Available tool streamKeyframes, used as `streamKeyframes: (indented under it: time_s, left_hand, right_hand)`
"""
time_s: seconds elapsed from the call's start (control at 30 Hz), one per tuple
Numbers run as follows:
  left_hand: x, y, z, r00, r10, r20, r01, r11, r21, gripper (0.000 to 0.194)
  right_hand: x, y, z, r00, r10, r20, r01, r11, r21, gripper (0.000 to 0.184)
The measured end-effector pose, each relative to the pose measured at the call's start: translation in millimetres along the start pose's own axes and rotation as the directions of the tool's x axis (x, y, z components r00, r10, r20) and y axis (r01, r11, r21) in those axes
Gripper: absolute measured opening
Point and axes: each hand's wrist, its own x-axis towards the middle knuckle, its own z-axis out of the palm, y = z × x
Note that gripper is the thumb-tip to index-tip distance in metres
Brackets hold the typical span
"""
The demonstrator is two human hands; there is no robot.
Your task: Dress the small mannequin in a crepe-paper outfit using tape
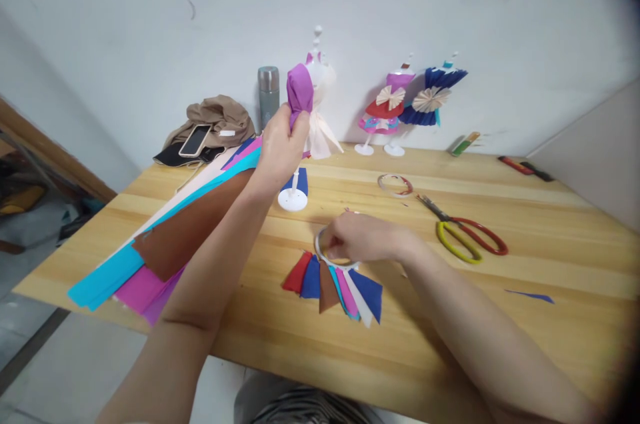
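Note:
My left hand (pixel 286 144) is closed around a folded purple crepe paper piece (pixel 300 87), raised against a small white dress form (pixel 320 74). The form wears a cream paper skirt (pixel 320 136), and its round white base (pixel 293 200) shows below my wrist. Whether my fingers also grip the form is hidden. My right hand (pixel 353 236) is low over the table, fingers curled into a roll of clear tape (pixel 345 265). Short paper strips (pixel 329 287) in red, blue, brown, turquoise, pink and white fan out from the roll's near side.
Long sheets of coloured paper (pixel 187 237) lie left, under my forearm. Scissors (pixel 457 227) and another tape ring (pixel 395 185) are right. Two dressed forms (pixel 390 107) (pixel 434 101) stand by the wall. A flask (pixel 269 97), phone (pixel 195 141) and brown cloth (pixel 220 117) sit at back left.

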Motion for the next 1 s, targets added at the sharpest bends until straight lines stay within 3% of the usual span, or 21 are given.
streamKeyframes:
  time_s: [0.2, 0.27, 0.47, 0.67, 0.83, 0.9, 1.0]
  left_hand:
    - [-4, 5, -0.7, 1.0, 0.03, 0.008, -0.03, 1.0, -0.009, 0.02]
    - [-6, 5, -0.2, 0.999, 0.034, 0.02, -0.034, 0.999, -0.012, 0.019]
    - [-8, 4, 2.0, 1.0, 0.015, 0.026, -0.015, 1.0, -0.021, 0.019]
    - [-8, 4, 3.4, 0.998, 0.028, 0.05, -0.028, 1.0, 0.002, 0.017]
    - [-7, 4, 4.7, 0.997, 0.035, 0.074, -0.037, 0.999, 0.027, 0.018]
    - [-6, 3, 5.3, 0.997, 0.03, 0.076, -0.03, 1.0, 0.001, 0.018]
    - [-6, 2, 7.1, 0.997, 0.014, 0.072, -0.01, 0.999, -0.053, 0.019]
  right_hand:
    - [7, -7, -2, 0.974, 0.09, -0.21, -0.09, 0.996, 0.008, 0.019]
    - [3, -1, -8, 0.968, 0.123, -0.219, -0.121, 0.992, 0.021, 0.018]
    - [5, 3, -5, 0.959, 0.001, -0.284, 0.03, 0.994, 0.104, 0.015]
    - [27, -9, 22, 0.974, -0.072, -0.217, 0.085, 0.995, 0.054, 0.014]
    - [10, 1, 7, 0.985, 0.015, -0.169, -0.007, 0.999, 0.048, 0.011]
    - [1, 9, -6, 0.946, 0.072, -0.315, -0.015, 0.984, 0.178, 0.012]
    - [-5, 21, -18, 0.819, 0.204, -0.537, -0.061, 0.96, 0.272, 0.017]
